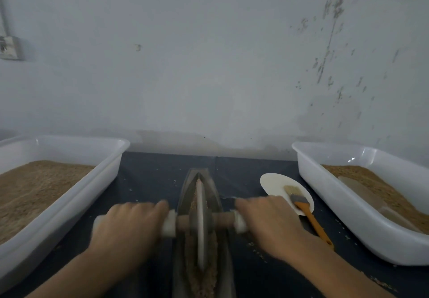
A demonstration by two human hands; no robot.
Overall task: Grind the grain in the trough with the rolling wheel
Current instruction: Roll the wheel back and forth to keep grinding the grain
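Note:
A long dark boat-shaped trough (214, 193) lies on the dark table, running away from me, with brown ground grain (212, 246) along its groove. A grey metal rolling wheel (201, 219) stands upright in the groove on a wooden axle with white-wrapped ends. My left hand (130, 223) lies over the left end of the axle. My right hand (267, 221) lies over the right end. Both hands are blurred; their fingers curl over the handle.
A white tub (111, 170) of brown grain stands at the left, another white tub (325, 195) with grain at the right. A white dish (274, 181) holding an orange-handled brush (311, 219) sits beside my right hand. Grain crumbs dot the tabletop. A wall rises behind the table.

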